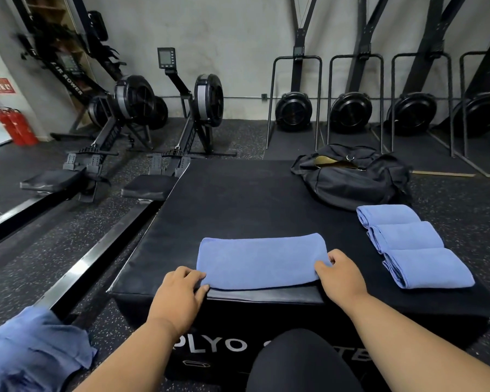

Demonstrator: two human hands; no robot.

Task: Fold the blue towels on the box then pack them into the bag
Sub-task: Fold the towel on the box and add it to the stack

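Lying flat on the near part of the black plyo box (238, 199), a blue towel (262, 261) was folded into a long band, w/ its near edge along the box's front rim. The left hand (178, 292) pinched the towel's near-left corner, thumb under the edge & fingers curled on top. The right hand (341, 274) gripped the near-right corner, fingertips curled onto the cloth. Three folded blue towels (413, 246) lay side by side in a row on the box's right side, well apart from the held towel. A black duffel bag (351, 176), zip open w/ a pale lining showing, sat at the far-right corner of the box. A loose heap of blue cloth (31, 352) lay at lower left, beside the box. Rowing machines (164, 114) stood behind, on the speckled floor.
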